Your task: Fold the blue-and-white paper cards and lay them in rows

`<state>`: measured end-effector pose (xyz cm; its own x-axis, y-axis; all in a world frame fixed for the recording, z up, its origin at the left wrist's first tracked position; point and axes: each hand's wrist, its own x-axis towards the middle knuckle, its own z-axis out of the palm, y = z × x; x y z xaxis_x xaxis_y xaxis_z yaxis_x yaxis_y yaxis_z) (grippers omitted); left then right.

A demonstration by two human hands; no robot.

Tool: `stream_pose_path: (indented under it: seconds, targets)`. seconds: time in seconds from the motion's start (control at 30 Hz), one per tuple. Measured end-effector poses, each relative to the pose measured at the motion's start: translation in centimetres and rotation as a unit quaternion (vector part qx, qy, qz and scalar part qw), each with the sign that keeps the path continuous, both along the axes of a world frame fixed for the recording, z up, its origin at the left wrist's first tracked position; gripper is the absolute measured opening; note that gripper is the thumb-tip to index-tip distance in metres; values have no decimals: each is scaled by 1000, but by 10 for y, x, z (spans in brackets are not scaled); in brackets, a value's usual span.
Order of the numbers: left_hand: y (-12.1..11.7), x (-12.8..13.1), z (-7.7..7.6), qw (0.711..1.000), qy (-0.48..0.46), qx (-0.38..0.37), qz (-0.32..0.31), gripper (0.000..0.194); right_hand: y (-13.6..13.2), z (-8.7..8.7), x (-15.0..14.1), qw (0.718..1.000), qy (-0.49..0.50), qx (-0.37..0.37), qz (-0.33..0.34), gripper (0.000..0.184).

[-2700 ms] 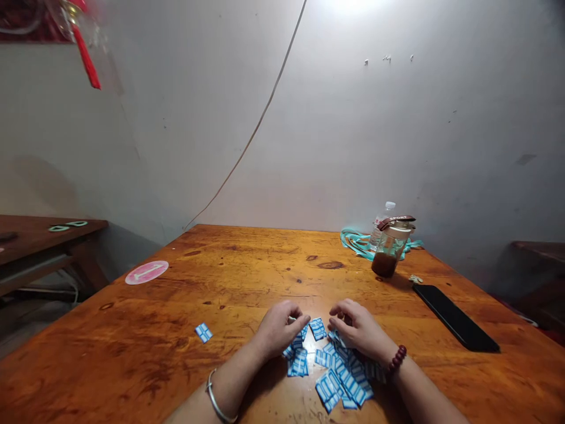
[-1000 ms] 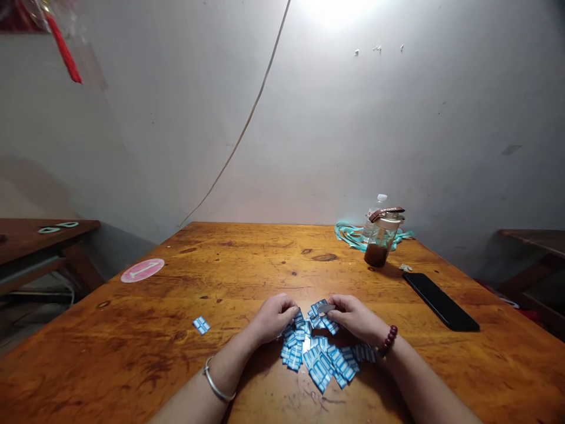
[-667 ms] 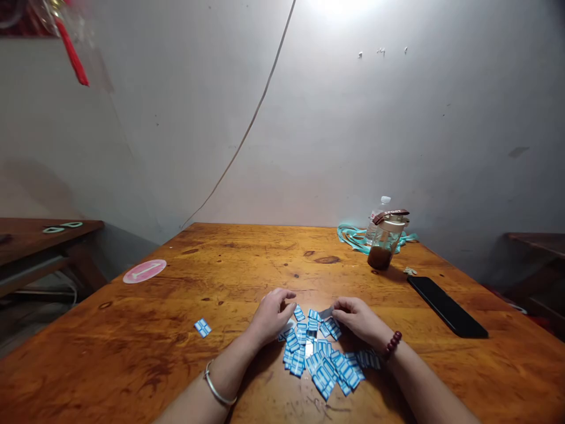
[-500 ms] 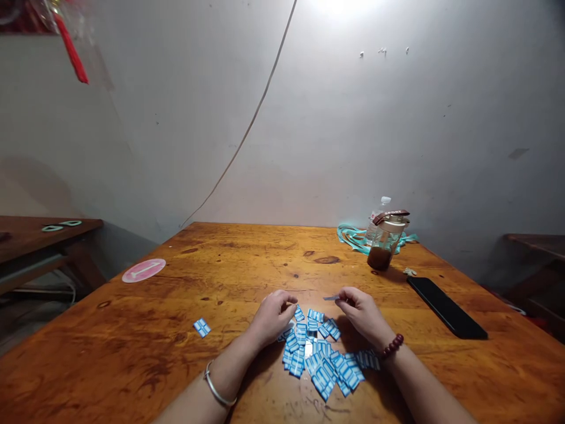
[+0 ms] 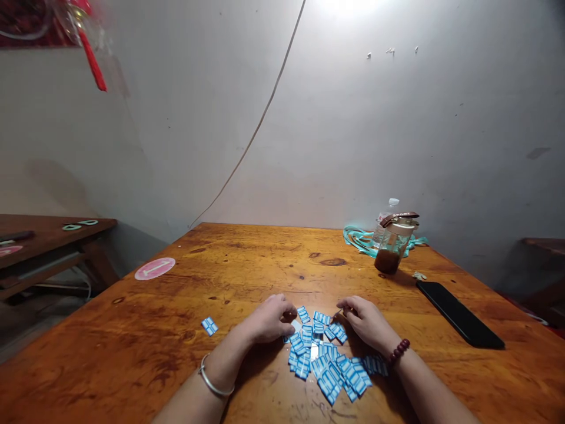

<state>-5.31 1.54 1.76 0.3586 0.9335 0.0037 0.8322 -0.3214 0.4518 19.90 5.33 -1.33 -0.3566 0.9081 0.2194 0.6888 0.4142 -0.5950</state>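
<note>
A person's left hand [image 5: 269,319] and right hand [image 5: 366,323] work at the near edge of a wooden tabletop [image 5: 132,353], a silver bangle [image 5: 210,378] on the left wrist and a dark bead bracelet [image 5: 399,351] on the right. The left hand curls knuckles-up against the left side of a loose heap of small blue-and-white paper pieces [image 5: 324,359], its fingers bent down; whether it holds anything cannot be told. The right hand rests at the heap's upper right, thumb and forefinger drawn together at the tips; anything between them is too small to make out. The heap lies between the hands, its pieces overlapping at all angles, and one stray piece [image 5: 209,325] lies well to the left. With pieces this small and crowded, a light pinch on one exposed edge would lift a single piece without dragging its neighbours. Farther off on the right, a black phone [image 5: 459,314] lies flat. Beyond it, a glass bottle [image 5: 391,254] of dark brown liquid stands upright before a clear plastic bottle [image 5: 385,215] and a tangle of teal cord [image 5: 357,241]. A round pink sticker [image 5: 154,268] marks the tabletop's far left.
</note>
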Motion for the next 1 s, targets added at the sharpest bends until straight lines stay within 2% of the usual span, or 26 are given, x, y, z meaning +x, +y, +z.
stream_pose_path:
  seconds: [0.1, 0.27, 0.43, 0.63, 0.8, 0.93, 1.0]
  targets:
    - [-1, 1, -4, 999, -15, 8, -38, 19, -2, 1, -1, 1000, -16, -9, 14, 24]
    - [-1, 3, -7, 1000, 3, 1, -21, 7, -1, -1, 0, 1000, -20, -2, -2, 21]
    - [-3, 4, -3, 1000, -13, 9, -8, 24, 1, -5, 1, 1000, -11, -6, -19, 23]
    - [1, 5, -7, 1000, 5, 21, -14, 9, 0, -5, 1, 1000, 2, -4, -16, 22]
    - [1, 6, -10, 999, 2, 43, -21, 9, 0, -4, 0, 1000, 3, -6, -13, 21]
    - [1, 6, -8, 996, -51, 60, 29, 11, 2, -2, 2, 1000, 15, -5, -19, 23]
    - [1, 6, -3, 991, -82, 93, 56, 11, 2, -1, 2, 999, 27, -5, -24, 24]
